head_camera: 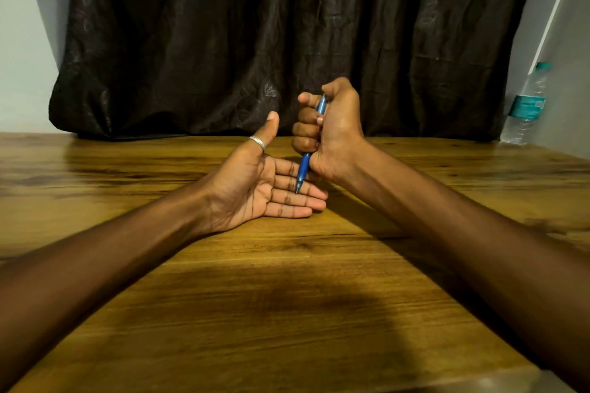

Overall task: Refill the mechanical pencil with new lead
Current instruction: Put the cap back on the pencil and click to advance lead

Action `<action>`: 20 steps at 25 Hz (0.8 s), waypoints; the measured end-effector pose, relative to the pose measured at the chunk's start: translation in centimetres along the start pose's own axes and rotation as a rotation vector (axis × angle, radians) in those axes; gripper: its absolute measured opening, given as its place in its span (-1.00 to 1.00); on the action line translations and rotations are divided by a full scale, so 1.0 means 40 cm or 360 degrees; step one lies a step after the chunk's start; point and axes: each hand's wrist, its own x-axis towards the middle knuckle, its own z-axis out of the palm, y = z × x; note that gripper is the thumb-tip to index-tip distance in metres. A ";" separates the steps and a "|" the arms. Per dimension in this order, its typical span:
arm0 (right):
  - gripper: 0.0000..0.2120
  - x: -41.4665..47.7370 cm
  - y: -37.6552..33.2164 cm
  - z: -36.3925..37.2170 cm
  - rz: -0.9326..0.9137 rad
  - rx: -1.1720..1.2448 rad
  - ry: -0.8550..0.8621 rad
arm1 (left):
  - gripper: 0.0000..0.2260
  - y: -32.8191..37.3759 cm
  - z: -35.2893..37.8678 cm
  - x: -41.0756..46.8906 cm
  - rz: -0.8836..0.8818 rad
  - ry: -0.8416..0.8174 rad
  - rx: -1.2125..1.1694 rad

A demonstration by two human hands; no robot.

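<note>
Wooden table [287, 297]; dark curtain [255, 41]; right hand [332, 134] fisted around pencil [303, 169]; left hand [255, 188] flat.

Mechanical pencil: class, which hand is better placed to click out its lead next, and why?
Right. The right hand already fists the mechanical pencil, thumb at its top end, tip pointing down over the left hand, which lies open, palm up.

Home room, likely — wooden table [287, 297], dark curtain [255, 41], water bottle [526, 105] by wall.

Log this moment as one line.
right hand: fist around pencil, tip down | left hand: open palm under tip | no lead visible
</note>
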 end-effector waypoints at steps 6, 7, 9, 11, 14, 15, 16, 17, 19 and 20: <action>-0.66 -0.005 0.000 0.000 -0.0024 0.0005 0.0005 | -0.04 -0.001 -0.001 0.000 -0.0005 -0.0001 -0.0009; -0.66 -0.006 -0.001 0.000 -0.0027 0.0001 0.0002 | -0.04 -0.001 -0.001 0.000 -0.0001 -0.0003 -0.0006; -0.68 -0.006 -0.002 0.000 -0.0034 -0.0008 0.0002 | -0.04 -0.002 0.000 0.001 0.0002 -0.0006 -0.0001; -0.68 -0.006 -0.002 0.000 -0.0030 -0.0008 0.0006 | -0.04 -0.002 -0.001 0.002 -0.0004 -0.0007 -0.0005; -0.66 -0.007 -0.002 -0.001 -0.0028 -0.0012 0.0008 | -0.04 -0.001 -0.004 0.003 -0.0004 -0.0017 -0.0020; -0.66 -0.008 -0.001 -0.002 -0.0030 -0.0015 0.0008 | -0.04 -0.001 -0.004 0.002 -0.0002 -0.0020 -0.0020; -0.66 -0.008 -0.002 -0.002 -0.0032 -0.0016 0.0008 | -0.05 -0.001 -0.004 0.002 -0.0001 -0.0019 -0.0017; -0.67 -0.008 -0.002 -0.001 -0.0031 -0.0012 0.0010 | -0.05 -0.001 -0.003 0.001 0.0001 -0.0016 -0.0011; -0.70 -0.007 -0.002 0.000 -0.0024 0.0004 0.0020 | -0.06 -0.001 0.000 0.000 0.0003 -0.0010 0.0000; -0.70 -0.006 -0.002 0.000 -0.0023 0.0007 0.0023 | -0.06 -0.001 0.000 0.000 0.0003 -0.0011 0.0002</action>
